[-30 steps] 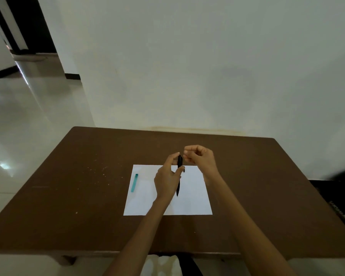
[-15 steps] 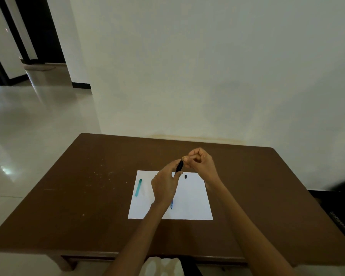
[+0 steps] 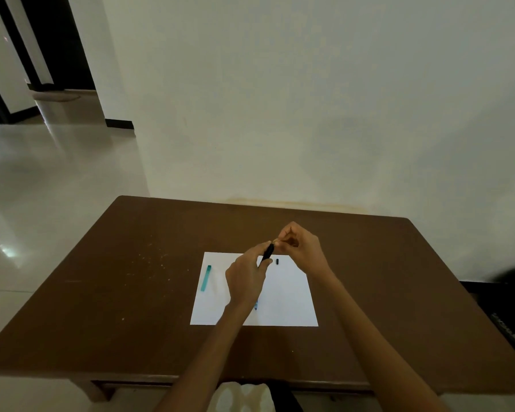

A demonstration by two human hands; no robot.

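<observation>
Black pen (image 3: 268, 254): just above centre frame, held in the air over the top edge of the white sheet (image 3: 289, 298), tilted with its upper end pointing up-right. Left hand (image 3: 244, 281) grips the lower barrel, thumb and fingers curled round it. This looks like a steadying hold so the other end can be worked. Right hand (image 3: 300, 251) meets it from the right, fingertips bunched and pinching the pen's upper end; what sits between them is too small to tell. Judging by this, the pen is being taken apart or put together.

Small black piece (image 3: 277, 261) lies on the sheet just right of the pen, apart from both hands. Teal tube (image 3: 206, 278) lies near the sheet's left edge. Blue bit (image 3: 255, 306) peeks out beside the left wrist. The sheet probably keeps small parts visible against the brown table (image 3: 131, 292).
</observation>
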